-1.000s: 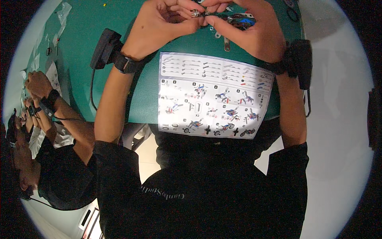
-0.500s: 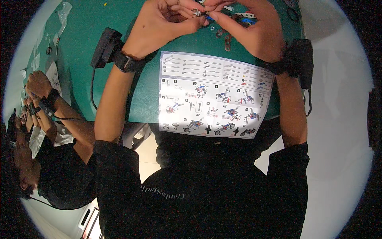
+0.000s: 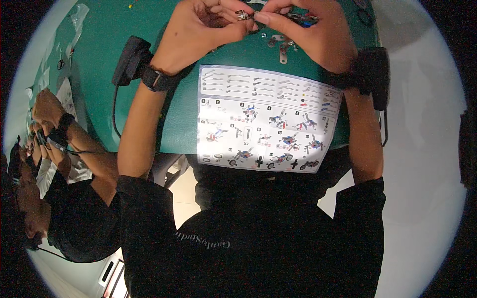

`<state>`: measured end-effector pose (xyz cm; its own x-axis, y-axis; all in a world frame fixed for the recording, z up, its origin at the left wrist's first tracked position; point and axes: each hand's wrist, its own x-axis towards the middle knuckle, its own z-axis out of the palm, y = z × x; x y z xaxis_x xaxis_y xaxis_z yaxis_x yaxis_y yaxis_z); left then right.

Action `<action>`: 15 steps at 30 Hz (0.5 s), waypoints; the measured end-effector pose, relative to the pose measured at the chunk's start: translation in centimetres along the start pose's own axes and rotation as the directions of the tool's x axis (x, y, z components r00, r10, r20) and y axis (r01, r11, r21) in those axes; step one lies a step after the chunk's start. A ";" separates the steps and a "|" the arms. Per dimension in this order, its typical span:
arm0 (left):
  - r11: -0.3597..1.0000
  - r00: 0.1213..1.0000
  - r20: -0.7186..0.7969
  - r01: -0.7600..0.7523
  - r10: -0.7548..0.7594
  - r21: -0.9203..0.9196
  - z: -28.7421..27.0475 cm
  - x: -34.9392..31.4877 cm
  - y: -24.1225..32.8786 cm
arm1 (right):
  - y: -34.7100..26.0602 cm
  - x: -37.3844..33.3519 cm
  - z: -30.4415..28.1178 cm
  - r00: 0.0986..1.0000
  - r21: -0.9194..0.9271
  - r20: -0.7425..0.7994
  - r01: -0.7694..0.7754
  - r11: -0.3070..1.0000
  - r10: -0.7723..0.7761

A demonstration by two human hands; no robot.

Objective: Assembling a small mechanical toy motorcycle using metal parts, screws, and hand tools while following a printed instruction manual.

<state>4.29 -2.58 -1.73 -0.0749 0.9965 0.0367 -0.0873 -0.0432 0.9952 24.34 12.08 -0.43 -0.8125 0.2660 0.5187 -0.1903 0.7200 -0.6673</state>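
At the top of the view, my left hand is closed, its fingertips pinching a small silvery metal part. My right hand meets it there, thumb and fingers pressed together on something small and dark that I cannot make out. Under the right palm, blue and dark pieces show in part. Just below the hands, a flat metal strip with holes lies on the green table, with a small nut close by.
A printed instruction sheet lies over the table's near edge. Clear plastic bags lie at the far left, black scissors-like handles at the far right. To my left, another person's hand rests near the table edge.
The right fingers have shifted slightly, and the blue piece seen between the fingertips no longer shows there. More of the loose metal pieces below the right hand are visible, and they lie differently.
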 end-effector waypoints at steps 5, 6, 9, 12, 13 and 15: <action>0.999 0.999 0.008 0.032 -0.032 0.010 -0.3 0.0 0.0 | -0.5 0.5 0.1 0.998 0.035 -0.019 0.057 0.998 -0.056; 0.999 0.999 0.005 0.037 -0.037 0.019 -0.3 0.0 0.1 | -0.6 0.5 0.1 0.997 0.035 -0.027 0.068 0.997 -0.067; 0.999 0.999 -0.001 0.039 -0.039 0.039 -0.3 -0.1 0.1 | -1.0 0.5 0.1 0.999 0.043 -0.018 0.041 0.998 -0.040; 0.999 1.000 -0.009 0.017 -0.017 0.033 0.0 -0.1 0.1 | -0.4 0.4 0.6 0.995 -0.023 -0.059 0.080 0.997 -0.081; 1.000 1.000 -0.014 0.014 -0.014 0.025 0.0 0.0 0.0 | -0.5 0.4 0.6 0.996 -0.006 -0.067 0.062 0.998 -0.062; 0.999 1.000 -0.013 0.009 -0.008 0.033 0.0 0.0 -0.1 | -0.6 0.4 0.6 0.996 0.030 -0.081 0.028 0.999 -0.026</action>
<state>4.26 -2.63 -1.86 -0.0874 0.9958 0.0274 -0.0549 -0.0323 0.9980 23.82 11.32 -0.16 -0.7602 0.2983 0.5772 -0.2293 0.7080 -0.6679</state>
